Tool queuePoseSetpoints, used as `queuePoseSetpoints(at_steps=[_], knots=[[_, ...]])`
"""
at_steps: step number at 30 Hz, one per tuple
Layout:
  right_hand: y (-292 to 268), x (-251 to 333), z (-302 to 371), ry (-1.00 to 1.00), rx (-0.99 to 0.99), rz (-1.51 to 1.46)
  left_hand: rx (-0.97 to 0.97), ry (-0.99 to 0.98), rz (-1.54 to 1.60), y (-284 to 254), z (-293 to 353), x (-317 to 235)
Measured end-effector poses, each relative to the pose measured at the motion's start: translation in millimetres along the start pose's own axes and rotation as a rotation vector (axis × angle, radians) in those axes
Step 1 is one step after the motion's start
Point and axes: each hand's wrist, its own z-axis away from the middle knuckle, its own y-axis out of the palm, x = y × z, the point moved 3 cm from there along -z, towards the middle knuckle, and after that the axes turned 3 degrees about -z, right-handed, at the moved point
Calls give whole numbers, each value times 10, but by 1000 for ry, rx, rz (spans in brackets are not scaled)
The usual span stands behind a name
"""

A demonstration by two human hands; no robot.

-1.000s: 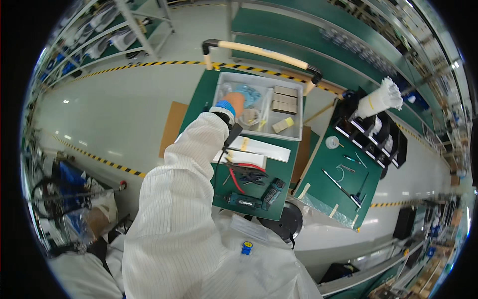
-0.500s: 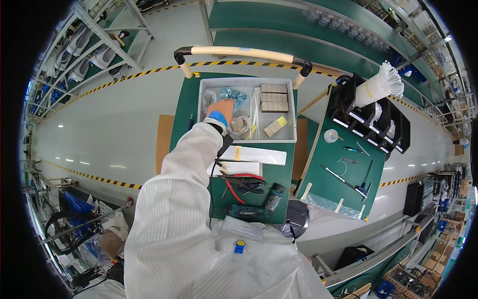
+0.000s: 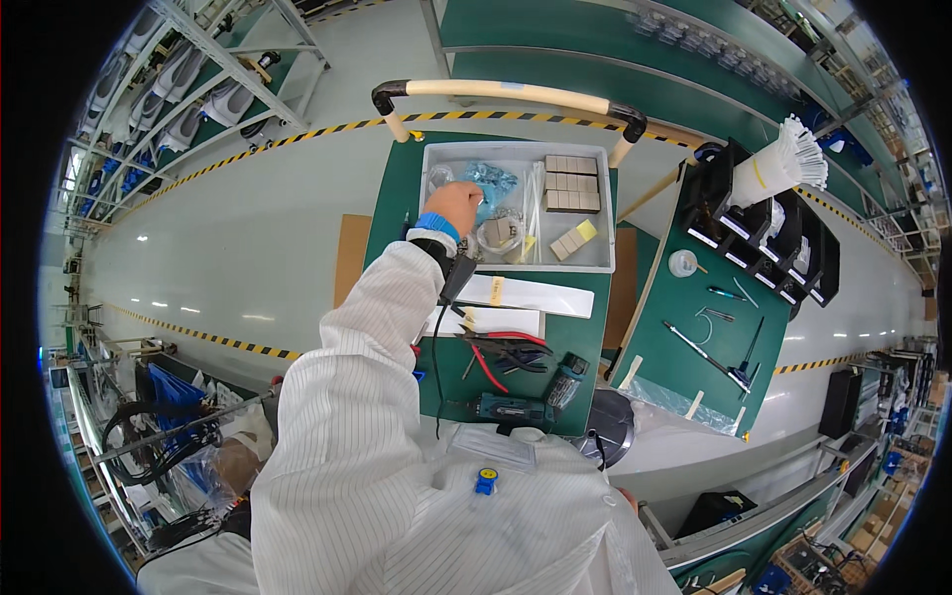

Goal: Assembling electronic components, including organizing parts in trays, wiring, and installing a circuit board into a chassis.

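Note:
My left hand (image 3: 456, 206), with a blue band round its wrist, reaches over the left side of a grey plastic tray (image 3: 607, 263). Its fingers are bent and closed beside a crumpled blue plastic bag (image 3: 493, 184); whatever they hold is too small or hidden to name. Just below the hand sits a clear round tub (image 3: 499, 234) with small parts in it. Thin white strips (image 3: 534, 203) stretch lengthwise through the tray. To their right are rows of small beige-grey blocks (image 3: 572, 184) and a shorter group with a yellow label (image 3: 573, 240). My right hand is out of sight.
Nearer me on the green table are white flat boxes (image 3: 531, 297), red-handled pliers (image 3: 496, 355) and a dark green power screwdriver (image 3: 506, 408). A cable runs from my wrist. On the right-hand table stand black bins (image 3: 764, 243), white cable ties (image 3: 769, 169) and hand tools (image 3: 709, 357).
My left hand has shifted a little left within the tray, away from the blue bag, uncovering more of the round tub. The whole view has slid slightly.

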Motion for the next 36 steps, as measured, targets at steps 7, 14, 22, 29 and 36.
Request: queuePoseSetpoints(at_steps=[7,14,22,29,36], knots=[[71,396,89,-34,38,88,15,-223,391,0,20,185],[142,510,124,62,41,14,139,-611,1254,-271,70,161],[85,417,77,108,71,-121,-31,-644,1259,-656,238,796],[90,304,-25,41,9,32,78,-436,531,-531,24,590],[269,903,217,83,-4,128,250,-117,-380,-238,-168,554]])
